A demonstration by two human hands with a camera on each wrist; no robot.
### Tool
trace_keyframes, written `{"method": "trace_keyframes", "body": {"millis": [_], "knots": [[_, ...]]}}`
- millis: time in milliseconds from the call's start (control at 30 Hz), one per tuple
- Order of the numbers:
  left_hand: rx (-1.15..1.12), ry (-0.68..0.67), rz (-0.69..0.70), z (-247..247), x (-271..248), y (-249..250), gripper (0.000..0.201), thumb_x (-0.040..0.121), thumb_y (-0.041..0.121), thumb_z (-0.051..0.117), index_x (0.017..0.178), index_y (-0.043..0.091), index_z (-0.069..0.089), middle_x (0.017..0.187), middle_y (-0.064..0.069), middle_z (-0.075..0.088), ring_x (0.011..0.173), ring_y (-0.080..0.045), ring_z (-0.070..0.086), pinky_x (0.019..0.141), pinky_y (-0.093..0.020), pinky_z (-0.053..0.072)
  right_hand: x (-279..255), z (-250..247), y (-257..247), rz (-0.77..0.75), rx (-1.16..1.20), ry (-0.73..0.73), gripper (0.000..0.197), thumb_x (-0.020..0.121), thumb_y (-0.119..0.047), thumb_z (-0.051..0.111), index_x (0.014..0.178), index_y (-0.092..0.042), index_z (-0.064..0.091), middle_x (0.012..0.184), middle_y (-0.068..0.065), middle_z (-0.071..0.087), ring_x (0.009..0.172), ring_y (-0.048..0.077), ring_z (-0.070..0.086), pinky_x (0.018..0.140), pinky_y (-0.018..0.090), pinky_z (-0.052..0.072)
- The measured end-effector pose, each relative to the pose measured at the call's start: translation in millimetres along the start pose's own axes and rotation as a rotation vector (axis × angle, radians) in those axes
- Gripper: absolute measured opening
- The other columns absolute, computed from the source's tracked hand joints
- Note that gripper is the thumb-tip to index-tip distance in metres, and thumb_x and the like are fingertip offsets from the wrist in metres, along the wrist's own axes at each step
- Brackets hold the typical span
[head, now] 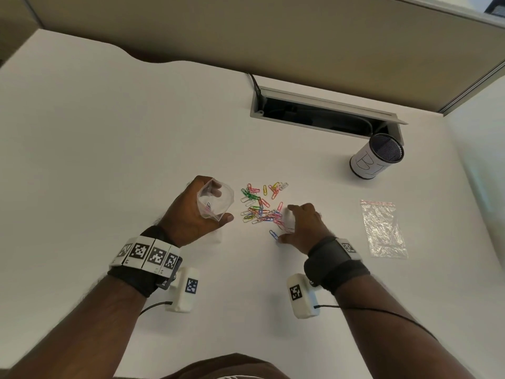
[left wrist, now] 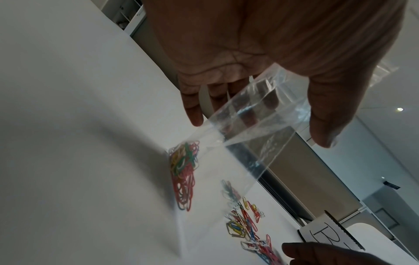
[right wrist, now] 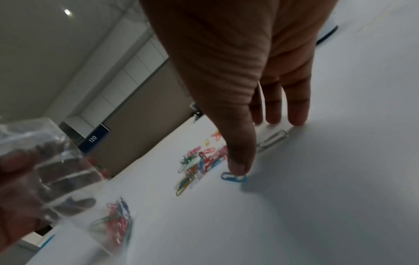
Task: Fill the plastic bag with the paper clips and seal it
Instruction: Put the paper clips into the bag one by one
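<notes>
Item: small clear plastic bag (head: 216,199) — gripped in the left hand (head: 191,212), thumb on one wall and fingers (left wrist: 192,111) curled behind the other, mouth spread wide and turned toward the heap. It is held just above the white surface (head: 109,132), left of centre. Some clips already lie in its bottom.

Item: loose heap of coloured wire paper clips (head: 259,205) — spread on the surface between the two hands, well in from every edge.

Item: single blue paper clip (head: 273,234) — apart from the heap on its near side, lying flat, long axis slanting from far-left to near-right. The right hand (head: 303,228) is by far the nearer hand; its thumb tip rests on or just at this clip, and the other fingers (right wrist: 297,114) reach straight down to the surface beyond, by a pale clip (right wrist: 273,139). Nothing is pinched yet; the hand stands spread.

Judgement: the clip lies between thumb and fingers, so closing the pinch across its short width should lift it; the bag mouth waits leftward, across the heap.

Item: second clear bag with red strip (head: 384,229) — flat near the right edge.
</notes>
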State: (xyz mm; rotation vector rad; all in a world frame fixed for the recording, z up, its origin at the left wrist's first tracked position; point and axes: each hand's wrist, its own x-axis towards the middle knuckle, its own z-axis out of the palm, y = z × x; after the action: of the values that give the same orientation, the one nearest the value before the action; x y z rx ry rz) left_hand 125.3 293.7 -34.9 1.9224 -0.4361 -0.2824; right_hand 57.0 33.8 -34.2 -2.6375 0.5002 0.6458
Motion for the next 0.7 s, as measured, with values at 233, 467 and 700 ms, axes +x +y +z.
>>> {"method": "trace_keyframes", "body": {"millis": [233,467,700], "knots": [[0.007,-0.004,-0.003,0.0,-0.4,-2.1,0.059,0.058,0.055,0.078,0.105,0.042,0.044,0.105,0.006,0.061,0.108,-0.011,0.058,0.094,-0.041,0.049,11.5,13.7,-5.7,-0.018,0.133,0.092,0.046,0.078,-0.018,0.074,0.121,-0.013,0.058,0.115,0.011,0.054,0.106,0.028,0.057,0.089,0.03,0.046],[-0.001,0.001,-0.006,-0.2,-1.7,-1.8,0.058,0.058,0.055,0.076,0.104,0.04,0.045,0.105,0.007,0.061,0.107,-0.007,0.057,0.089,-0.03,0.049,25.1,23.6,-16.1,-0.091,0.289,0.266,0.035,0.083,-0.005,0.061,0.117,-0.009,0.062,0.117,0.015,0.057,0.102,0.029,0.06,0.088,0.021,0.041],[0.005,-0.001,0.009,2.3,-0.8,-4.0,0.064,0.058,0.054,0.075,0.109,0.026,0.048,0.105,0.006,0.061,0.107,-0.007,0.057,0.083,-0.019,0.044,25.0,26.2,-27.4,-0.111,0.198,0.136,0.084,0.072,-0.032,0.077,0.142,-0.019,0.033,0.149,0.005,0.025,0.133,0.03,0.032,0.11,0.041,0.034]]}}
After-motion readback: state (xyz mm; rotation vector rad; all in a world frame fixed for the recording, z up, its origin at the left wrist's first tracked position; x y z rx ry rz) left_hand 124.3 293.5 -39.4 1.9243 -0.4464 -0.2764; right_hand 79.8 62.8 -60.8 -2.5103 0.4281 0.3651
